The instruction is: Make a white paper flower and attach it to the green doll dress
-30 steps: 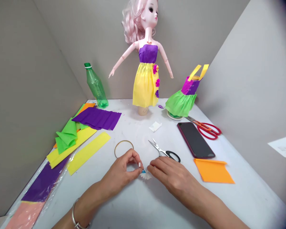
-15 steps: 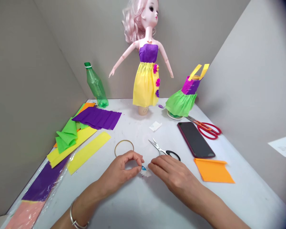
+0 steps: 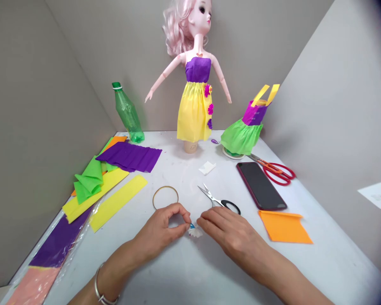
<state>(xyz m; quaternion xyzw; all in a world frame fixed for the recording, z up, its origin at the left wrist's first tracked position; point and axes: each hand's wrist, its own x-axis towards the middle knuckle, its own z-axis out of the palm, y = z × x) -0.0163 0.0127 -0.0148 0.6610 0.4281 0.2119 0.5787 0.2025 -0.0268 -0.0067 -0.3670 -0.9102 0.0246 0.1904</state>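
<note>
My left hand [image 3: 163,231] rests on the white table, thumb and forefinger pinched on a tiny white and blue scrap [image 3: 194,230]. My right hand [image 3: 231,235] lies beside it, its fingertips curled down onto the other side of the same scrap. Small black-handled scissors [image 3: 220,202] lie just beyond my right hand. A thin metal ring [image 3: 165,197] lies flat just beyond my left hand.
A doll [image 3: 195,76] in a purple and yellow paper dress stands at the back, with a green bottle [image 3: 128,113] to its left and a small green paper dress [image 3: 245,131] to its right. Crepe paper strips [image 3: 108,178] lie left. A phone [image 3: 260,186], red scissors [image 3: 277,171] and orange paper [image 3: 284,227] lie right.
My left hand's fingers closed tighter on the scrap, and the scrap shifted slightly. My right hand hardly moved.
</note>
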